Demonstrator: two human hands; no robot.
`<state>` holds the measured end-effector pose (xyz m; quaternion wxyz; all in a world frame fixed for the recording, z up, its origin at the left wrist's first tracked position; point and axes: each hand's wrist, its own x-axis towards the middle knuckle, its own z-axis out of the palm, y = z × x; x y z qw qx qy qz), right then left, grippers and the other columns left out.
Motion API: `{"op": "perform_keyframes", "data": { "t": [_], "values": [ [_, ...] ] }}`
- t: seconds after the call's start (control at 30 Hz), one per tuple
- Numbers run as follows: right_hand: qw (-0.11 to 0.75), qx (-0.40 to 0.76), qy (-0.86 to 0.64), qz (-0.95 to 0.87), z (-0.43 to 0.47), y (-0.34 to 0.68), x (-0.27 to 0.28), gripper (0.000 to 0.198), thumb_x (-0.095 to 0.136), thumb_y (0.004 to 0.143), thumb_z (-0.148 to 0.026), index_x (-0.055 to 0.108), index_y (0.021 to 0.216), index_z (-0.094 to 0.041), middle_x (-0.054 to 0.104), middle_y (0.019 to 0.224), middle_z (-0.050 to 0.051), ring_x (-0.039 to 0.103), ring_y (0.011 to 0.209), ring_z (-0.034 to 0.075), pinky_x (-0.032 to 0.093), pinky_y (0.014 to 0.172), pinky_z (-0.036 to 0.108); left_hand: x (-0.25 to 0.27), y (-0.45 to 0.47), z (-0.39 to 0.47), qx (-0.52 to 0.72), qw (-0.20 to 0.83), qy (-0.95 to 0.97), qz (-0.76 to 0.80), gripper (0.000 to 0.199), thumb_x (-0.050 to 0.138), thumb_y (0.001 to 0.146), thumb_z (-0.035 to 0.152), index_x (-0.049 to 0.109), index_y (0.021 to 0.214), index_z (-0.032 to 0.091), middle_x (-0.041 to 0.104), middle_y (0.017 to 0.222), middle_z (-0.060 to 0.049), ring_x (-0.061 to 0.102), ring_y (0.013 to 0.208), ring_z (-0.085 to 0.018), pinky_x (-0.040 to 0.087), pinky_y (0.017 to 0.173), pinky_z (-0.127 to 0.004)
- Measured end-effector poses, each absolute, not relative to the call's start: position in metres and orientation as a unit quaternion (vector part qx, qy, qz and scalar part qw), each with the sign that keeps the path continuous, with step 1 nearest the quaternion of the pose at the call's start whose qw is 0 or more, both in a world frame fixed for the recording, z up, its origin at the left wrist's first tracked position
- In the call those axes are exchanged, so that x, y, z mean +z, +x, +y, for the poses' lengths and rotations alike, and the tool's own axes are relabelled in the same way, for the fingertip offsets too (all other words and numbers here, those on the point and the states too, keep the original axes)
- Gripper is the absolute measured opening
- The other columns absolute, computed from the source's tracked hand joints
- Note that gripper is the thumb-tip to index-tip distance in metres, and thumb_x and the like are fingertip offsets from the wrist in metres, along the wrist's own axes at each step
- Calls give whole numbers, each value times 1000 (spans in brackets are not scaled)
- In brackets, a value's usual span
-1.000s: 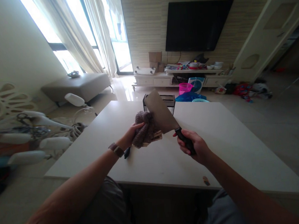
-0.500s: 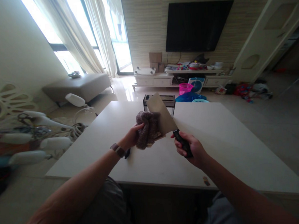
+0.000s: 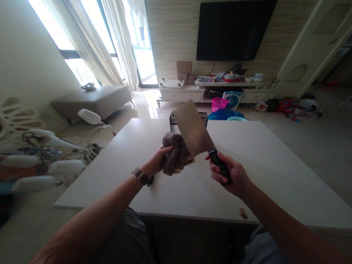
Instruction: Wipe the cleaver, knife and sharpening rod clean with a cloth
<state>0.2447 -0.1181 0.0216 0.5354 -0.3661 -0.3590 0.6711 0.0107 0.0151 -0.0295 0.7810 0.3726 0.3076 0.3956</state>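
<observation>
My right hand [image 3: 231,174] is wrapped round the black handle of a cleaver [image 3: 193,127], whose broad blade points up and to the left. A bunched brown-grey cloth [image 3: 175,151] is gripped in my left hand [image 3: 157,162], close by the blade's left edge. Whether cloth and blade touch, I cannot tell. Behind the blade stands a dark-framed rack or box [image 3: 203,117], mostly covered from sight. Light wooden pieces [image 3: 189,160] show just below the cloth. Under my left wrist a small black object [image 3: 151,181] is partly hidden.
The white table [image 3: 272,173] spreads beneath both hands. Near its front edge lies a small brown-yellow item [image 3: 243,213]. A lamp with several white shades [image 3: 65,168] stands at the left. Beyond the table are a pink basket [image 3: 219,104] and a low cabinet [image 3: 173,95].
The cleaver has moved up and slightly right, away from the cloth, so more of its blade shows. My left hand with the cloth has barely shifted.
</observation>
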Motion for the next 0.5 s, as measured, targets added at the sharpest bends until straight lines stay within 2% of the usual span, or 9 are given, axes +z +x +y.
{"op": "perform_keyframes", "data": {
  "t": [0.17,0.3,0.5],
  "values": [
    [531,667,-380,-359,-116,244,18,32,63,86,-46,66,90,-15,45,57,-5,29,35,4,17,36,21,-28,12,13,389,785,371,308,43,73,84,20,64,125,11,77,113,-19,76,98,-34,62,91,-48],
    [569,620,-400,-363,-114,246,16,32,67,84,-46,66,89,-14,49,56,-4,35,35,5,19,35,21,-28,11,14,378,788,384,297,44,72,86,20,63,128,11,76,116,-19,76,100,-35,62,91,-50],
    [561,655,-369,-346,-115,248,18,29,67,85,-43,67,88,-14,48,56,-4,32,35,4,19,35,20,-30,11,15,377,789,389,290,44,69,89,19,62,131,10,76,114,-20,76,100,-34,62,93,-49]
  ]
}}
